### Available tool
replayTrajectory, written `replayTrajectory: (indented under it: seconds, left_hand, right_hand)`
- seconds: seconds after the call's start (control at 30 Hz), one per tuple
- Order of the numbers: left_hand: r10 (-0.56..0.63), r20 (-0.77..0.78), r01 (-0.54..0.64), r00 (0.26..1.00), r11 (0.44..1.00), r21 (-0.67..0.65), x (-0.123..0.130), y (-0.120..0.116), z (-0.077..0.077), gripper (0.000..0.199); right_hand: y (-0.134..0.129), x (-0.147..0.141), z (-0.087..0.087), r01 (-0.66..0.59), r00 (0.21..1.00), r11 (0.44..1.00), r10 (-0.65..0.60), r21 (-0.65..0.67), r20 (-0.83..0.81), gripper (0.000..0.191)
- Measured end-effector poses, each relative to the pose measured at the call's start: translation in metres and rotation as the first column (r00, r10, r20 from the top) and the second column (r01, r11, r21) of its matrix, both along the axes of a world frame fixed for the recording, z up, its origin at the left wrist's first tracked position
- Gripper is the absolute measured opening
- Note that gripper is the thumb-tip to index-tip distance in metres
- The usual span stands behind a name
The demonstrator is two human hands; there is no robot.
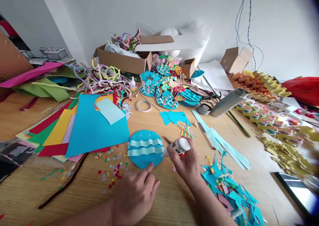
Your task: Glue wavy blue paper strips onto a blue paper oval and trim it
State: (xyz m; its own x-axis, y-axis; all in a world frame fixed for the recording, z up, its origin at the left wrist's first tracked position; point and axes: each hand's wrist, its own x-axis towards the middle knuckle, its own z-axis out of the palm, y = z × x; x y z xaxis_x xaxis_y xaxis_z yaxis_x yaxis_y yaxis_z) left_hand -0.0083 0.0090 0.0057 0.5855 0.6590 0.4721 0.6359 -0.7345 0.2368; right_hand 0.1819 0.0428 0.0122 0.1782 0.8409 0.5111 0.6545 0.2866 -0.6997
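Note:
A blue paper disc (pixel 143 160) lies flat on the table before me, with two wavy pale-blue paper strips (pixel 147 151) across it. My right hand (pixel 185 163) is wrapped around a white glue bottle (pixel 183 144), tilted with its nozzle end at the disc's right edge. The index finger of my left hand (pixel 139 192) reaches to the lower edge of the disc; its other fingers are loosely bent and hold nothing. Partly hidden behind the bottle is a pair of scissors (pixel 167 140).
Coloured paper sheets (pixel 97 129) are stacked at left, with confetti (pixel 116 174) nearby. Blue scraps (pixel 231 192) lie at right beside a phone (pixel 296 192). Finished fish decorations (pixel 166 86), a tape roll (pixel 144 106) and a metal flask (pixel 229 102) stand or lie farther back.

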Motion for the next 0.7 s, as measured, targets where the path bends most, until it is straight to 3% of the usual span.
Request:
replayTrajectory:
  seconds: [0.1, 0.33, 0.7]
  left_hand:
    - [-0.002, 0.009, 0.002, 1.000, 0.999, 0.032, 0.001, -0.004, 0.000, 0.013]
    - [0.036, -0.024, -0.034, 0.999, 0.997, 0.073, 0.000, -0.007, 0.002, 0.010]
    - [0.058, -0.064, -0.054, 0.996, 0.996, 0.064, 0.000, -0.008, 0.002, 0.009]
  right_hand:
    - [-0.003, -0.010, 0.001, -0.008, 0.996, 1.000, 0.006, -0.021, -0.088, 0.018]
    - [-0.004, -0.036, 0.001, -0.160, 0.987, 0.987, 0.160, 0.020, 0.001, 0.021]
    - [0.003, -0.050, 0.015, -0.125, 0.992, 0.992, 0.125, -0.016, 0.012, 0.023]
